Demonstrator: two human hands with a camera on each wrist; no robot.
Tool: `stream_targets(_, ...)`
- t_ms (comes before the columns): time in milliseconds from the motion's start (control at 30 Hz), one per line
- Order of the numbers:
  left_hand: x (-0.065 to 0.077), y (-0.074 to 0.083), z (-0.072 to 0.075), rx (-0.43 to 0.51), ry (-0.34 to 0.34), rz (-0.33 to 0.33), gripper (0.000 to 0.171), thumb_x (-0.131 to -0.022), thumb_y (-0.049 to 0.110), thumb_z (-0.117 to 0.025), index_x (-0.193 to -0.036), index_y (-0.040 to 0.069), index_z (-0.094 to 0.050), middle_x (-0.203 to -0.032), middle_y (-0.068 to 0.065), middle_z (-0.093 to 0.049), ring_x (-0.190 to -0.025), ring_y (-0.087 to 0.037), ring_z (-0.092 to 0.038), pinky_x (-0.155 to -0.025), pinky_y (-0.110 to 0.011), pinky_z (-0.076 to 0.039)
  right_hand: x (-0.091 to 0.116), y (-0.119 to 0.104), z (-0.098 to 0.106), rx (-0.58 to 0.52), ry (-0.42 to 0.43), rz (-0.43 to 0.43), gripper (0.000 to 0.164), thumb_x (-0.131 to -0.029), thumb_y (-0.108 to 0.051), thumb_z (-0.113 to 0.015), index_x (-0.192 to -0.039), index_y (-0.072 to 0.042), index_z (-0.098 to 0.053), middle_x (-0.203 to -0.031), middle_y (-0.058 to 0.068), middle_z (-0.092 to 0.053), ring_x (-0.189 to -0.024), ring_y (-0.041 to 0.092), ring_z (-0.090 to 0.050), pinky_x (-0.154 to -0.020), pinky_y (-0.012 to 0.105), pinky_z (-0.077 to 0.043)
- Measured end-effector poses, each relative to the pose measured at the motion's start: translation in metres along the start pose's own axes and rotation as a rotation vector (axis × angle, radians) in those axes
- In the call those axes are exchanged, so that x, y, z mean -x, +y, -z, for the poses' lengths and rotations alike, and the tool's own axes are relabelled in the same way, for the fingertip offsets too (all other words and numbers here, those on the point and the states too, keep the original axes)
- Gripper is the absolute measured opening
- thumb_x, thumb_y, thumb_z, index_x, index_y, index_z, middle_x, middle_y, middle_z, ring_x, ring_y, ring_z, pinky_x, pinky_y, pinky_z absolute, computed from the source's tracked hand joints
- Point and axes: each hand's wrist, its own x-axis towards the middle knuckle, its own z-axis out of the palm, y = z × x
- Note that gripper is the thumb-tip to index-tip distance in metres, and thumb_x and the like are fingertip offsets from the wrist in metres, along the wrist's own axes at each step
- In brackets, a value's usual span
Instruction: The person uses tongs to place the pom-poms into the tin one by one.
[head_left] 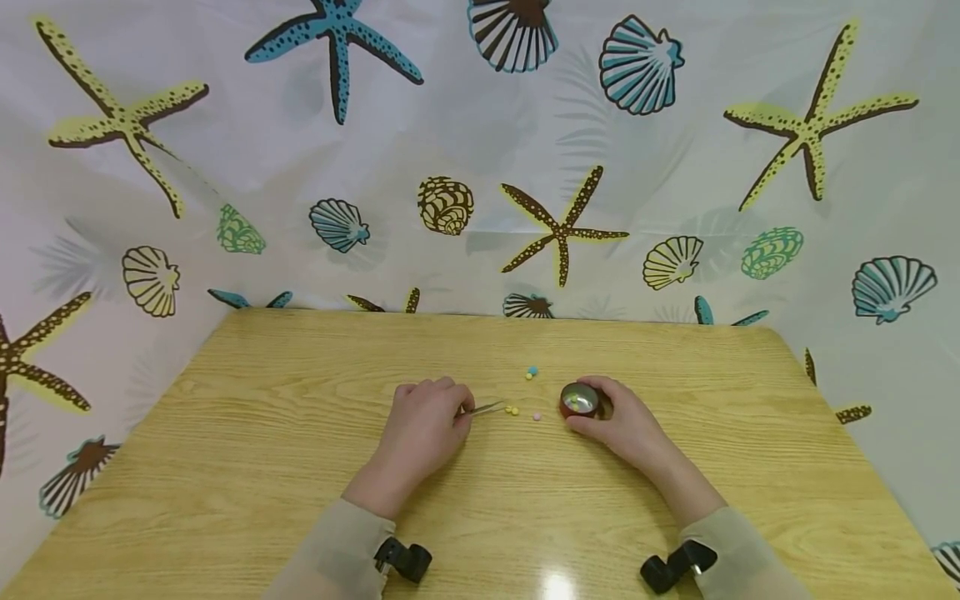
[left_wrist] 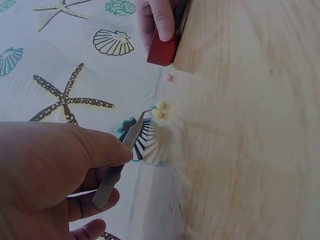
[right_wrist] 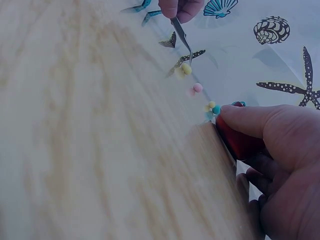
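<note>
My left hand (head_left: 429, 429) pinches a pair of metal tweezers (left_wrist: 116, 172) between thumb and fingers. The bent tips of the tweezers reach right up to two small yellow balls (left_wrist: 160, 110) lying on the table. My right hand (head_left: 621, 423) grips a small round red tin (head_left: 580, 401) by its sides, thumb on the near side. The tin's mouth faces up; its silvery inside shows a bit of yellow. A pink ball (head_left: 537, 417) lies between the tweezers and the tin. Farther back, a blue ball (head_left: 533, 369) sits against another yellow ball (head_left: 528, 377).
The wooden table (head_left: 247, 450) reaches out on both sides of the hands. Behind its far edge hangs a white cloth (head_left: 450, 125) printed with starfish and shells. Each sleeve carries a black wrist camera (head_left: 405, 559).
</note>
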Motion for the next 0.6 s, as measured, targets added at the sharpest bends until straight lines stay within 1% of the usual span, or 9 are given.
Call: stream_targets(600,0.0011,-0.0018,-0.0095,-0.021,-0.01,0.005,0.006,-0.098,0.015,-0.086,-0.102,0.018,-0.082,-0.09,0.003,-0.07,-0.084,-0.023,-0.067,-0.097,-0.059,-0.05,0.0003,-0.0015,-0.0006,-0.005,0.001,-0.004,0.066,-0.1,-0.026,-0.086,-0.156,-0.005,-0.058,-0.155,0.02,-0.059,-0.149,0.042,-0.05,-0.124,0.062,-0.036)
